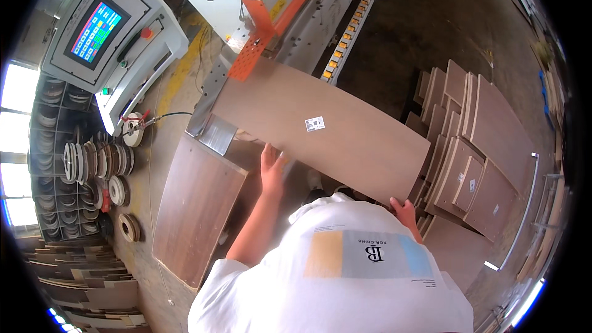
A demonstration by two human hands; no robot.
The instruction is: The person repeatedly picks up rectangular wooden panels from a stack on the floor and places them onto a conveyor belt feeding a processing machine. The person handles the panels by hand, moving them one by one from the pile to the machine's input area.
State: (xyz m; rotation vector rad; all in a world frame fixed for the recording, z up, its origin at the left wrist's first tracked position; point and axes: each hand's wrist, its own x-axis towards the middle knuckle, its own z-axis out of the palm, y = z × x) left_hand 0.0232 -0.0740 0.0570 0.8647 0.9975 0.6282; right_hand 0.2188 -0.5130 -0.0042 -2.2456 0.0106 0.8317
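Note:
A long brown board (345, 129) with a white label lies across the machine's infeed, its far left end under the orange perforated guard. My left hand (271, 165) is closed at its near edge, left of the middle, with part of the fingers hidden by the board. At the near right corner, my right hand (404, 211) grips the edge, thumb side up and the other fingers mostly out of sight beneath. Below the board's left end, next to my left forearm, is a wood-grain side table (200, 209).
The orange guard (253, 55) and a roller track (345, 37) belong to the machine ahead. A control panel with a lit screen (97, 31) stands at far left, above rolls of edge banding (98, 160). Stacked brown boards (475, 148) stand close on the right.

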